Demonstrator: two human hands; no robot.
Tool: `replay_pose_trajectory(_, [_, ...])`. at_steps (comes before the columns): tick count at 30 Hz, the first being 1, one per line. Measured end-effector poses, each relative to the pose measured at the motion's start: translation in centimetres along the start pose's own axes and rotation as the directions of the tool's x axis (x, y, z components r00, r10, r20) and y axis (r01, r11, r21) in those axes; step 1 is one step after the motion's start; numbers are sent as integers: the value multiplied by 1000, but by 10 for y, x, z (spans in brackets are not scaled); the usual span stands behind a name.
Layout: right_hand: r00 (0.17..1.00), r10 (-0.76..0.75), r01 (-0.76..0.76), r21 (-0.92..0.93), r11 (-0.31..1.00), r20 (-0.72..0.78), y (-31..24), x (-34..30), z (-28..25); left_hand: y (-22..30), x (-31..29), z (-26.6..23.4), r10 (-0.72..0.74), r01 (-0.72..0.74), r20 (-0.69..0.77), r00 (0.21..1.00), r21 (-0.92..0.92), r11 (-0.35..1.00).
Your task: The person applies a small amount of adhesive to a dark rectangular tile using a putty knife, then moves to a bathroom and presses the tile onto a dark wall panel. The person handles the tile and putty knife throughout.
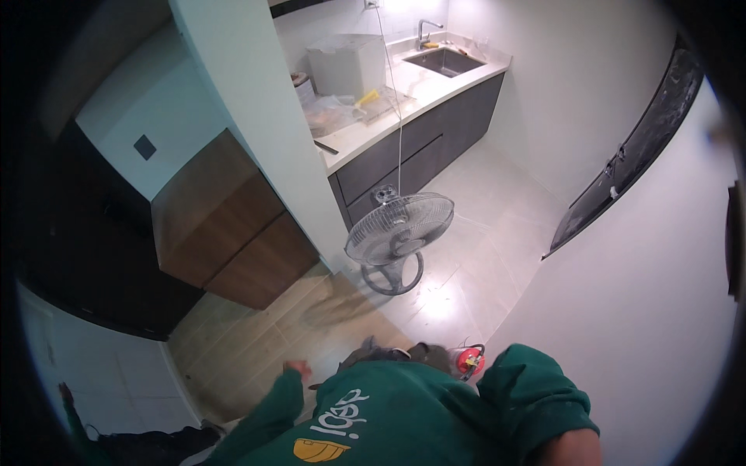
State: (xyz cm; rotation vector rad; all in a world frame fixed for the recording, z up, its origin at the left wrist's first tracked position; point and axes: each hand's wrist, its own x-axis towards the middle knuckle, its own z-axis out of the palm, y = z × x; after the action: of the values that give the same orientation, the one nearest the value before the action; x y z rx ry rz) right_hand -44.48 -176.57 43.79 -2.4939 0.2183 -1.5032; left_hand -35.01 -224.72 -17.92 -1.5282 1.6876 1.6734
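Observation:
I look down over my own green sweatshirt (404,419) with a printed logo. My left hand (296,367) sticks out of the green sleeve at the lower left, blurred, above the wood-look floor (256,334); nothing shows in it, and its fingers are too small to read. My right sleeve (536,388) is bent at the lower right and the right hand is hidden. A small red canister (468,361) with a hose sits beside that sleeve, next to dark shapes (388,353) at my feet.
A grey pedestal fan (400,229) stands on the pale tile floor, its cord (400,116) running up. Behind it is a counter (420,93) with a sink (447,60), a grey box (346,62) and plastic bags. A wooden cabinet (225,225) hangs left; a dark panel (629,155) is on the right wall.

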Motion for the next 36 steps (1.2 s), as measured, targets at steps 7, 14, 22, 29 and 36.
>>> replay_pose_trajectory(7, [827,342,-399,-37,916,-447,-13,-110,-100,230,26,48,344,-345,-22,939,-40,938])
replay_pose_trajectory(14, [-113,837,-956,-172,-239,-535,-49,-298,-184,137,2,139,-24,31,-70,997,99,995])
replay_pose_trajectory(22, [-364,907,-929,-156,-336,211,-126,-453,-204,6,-135,295,-206,139,58,977,561,816])
replay_pose_trajectory(29, [-94,943,-981,-189,-34,319,-148,-479,-269,41,-164,375,-133,140,-45,990,353,925])
replay_pose_trajectory(36, [159,975,-987,-9,162,155,-113,-482,-308,56,-164,378,-252,245,-8,968,-202,948])
